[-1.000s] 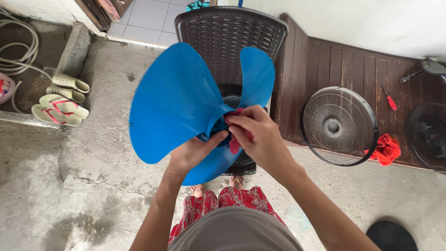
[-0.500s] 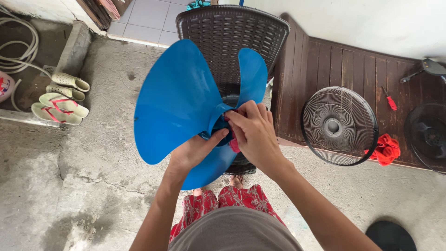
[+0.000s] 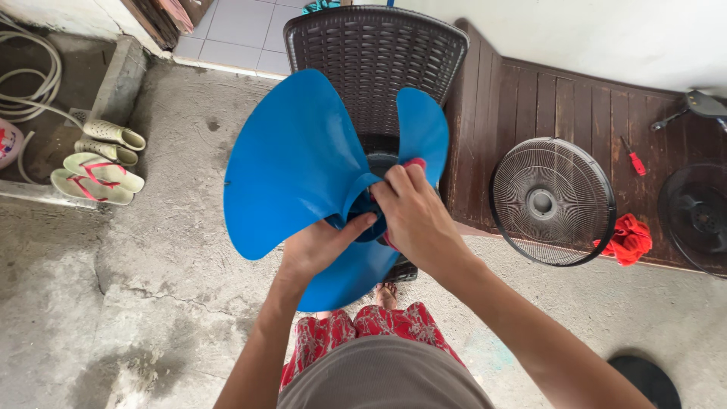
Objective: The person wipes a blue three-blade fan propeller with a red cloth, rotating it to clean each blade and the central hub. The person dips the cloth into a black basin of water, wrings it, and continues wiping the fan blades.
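The right hand (image 3: 415,220) has its fingers (image 3: 399,182) clenched around a red cloth (image 3: 413,163), only slivers of which show above the knuckles and below the palm, and presses it into the hub of a blue three-bladed fan blade (image 3: 299,170). The left hand (image 3: 318,246) grips the same blade from below, thumb laid against the dark blue hub and fingers wrapped behind where one blade meets it. The fan blade is held in the air in front of the person's chest, tilted, its largest blade spreading up and to the left.

Behind the blade stands a dark brown woven plastic chair (image 3: 376,53) on the concrete floor (image 3: 151,303). To the right, a low dark wooden platform (image 3: 560,106) carries a round wire fan guard (image 3: 553,202) leaning at its edge, another red cloth (image 3: 628,238) just beside the guard, a red-handled screwdriver (image 3: 631,157), and a dark fan motor housing with its rear guard (image 3: 697,216). At far left lie pale sandals (image 3: 98,178) beside a coiled hose (image 3: 30,72).
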